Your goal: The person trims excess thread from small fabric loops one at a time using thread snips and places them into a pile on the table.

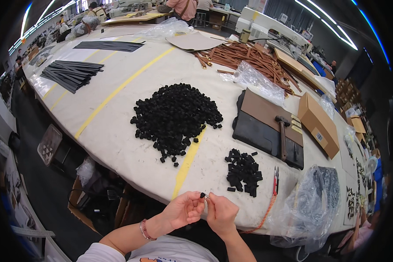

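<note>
Two heaps of small black pieces, one large [177, 113], one small [243, 171], and one dark-headed hammer [283, 139] lie on the pale, cloth-covered worktop [118, 135]. At its near edge, the half-curled left hand [187, 210] pinches one black piece [202, 195]; the right hand [221, 214] grips a thin metallic tool [207, 196] beside it.

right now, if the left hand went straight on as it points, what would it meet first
Probably the thin metal piece in the right hand, then that hand itself; depth is unclear.
</note>
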Demonstrator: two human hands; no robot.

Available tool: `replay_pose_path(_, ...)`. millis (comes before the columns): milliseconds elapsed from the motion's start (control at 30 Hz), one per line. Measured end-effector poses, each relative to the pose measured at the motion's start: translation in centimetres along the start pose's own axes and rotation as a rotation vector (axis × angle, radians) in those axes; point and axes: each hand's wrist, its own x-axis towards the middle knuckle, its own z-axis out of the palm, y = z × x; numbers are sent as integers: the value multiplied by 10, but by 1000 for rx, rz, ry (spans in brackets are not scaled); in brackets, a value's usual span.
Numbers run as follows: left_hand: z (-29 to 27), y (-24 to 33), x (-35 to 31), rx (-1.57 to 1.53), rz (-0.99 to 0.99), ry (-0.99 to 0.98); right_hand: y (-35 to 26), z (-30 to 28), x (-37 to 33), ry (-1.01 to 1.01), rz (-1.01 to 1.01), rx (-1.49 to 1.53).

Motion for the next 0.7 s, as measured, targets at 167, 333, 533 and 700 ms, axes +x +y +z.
replay_pose_path(167,12,-2,-3,131,226,51,-14,6,-6,-50,559,512)
replay_pose_path(333,-11,34,5,1063,704,332,12,-25,12,-265,496,110)
replay_pose_path(533,-3,72,4,1977,1222,678,39,-36,12,-299,370,-285)
replay_pose_path(700,15,52,-3,1712,1090,462,42,-35,12,-398,347,-337)
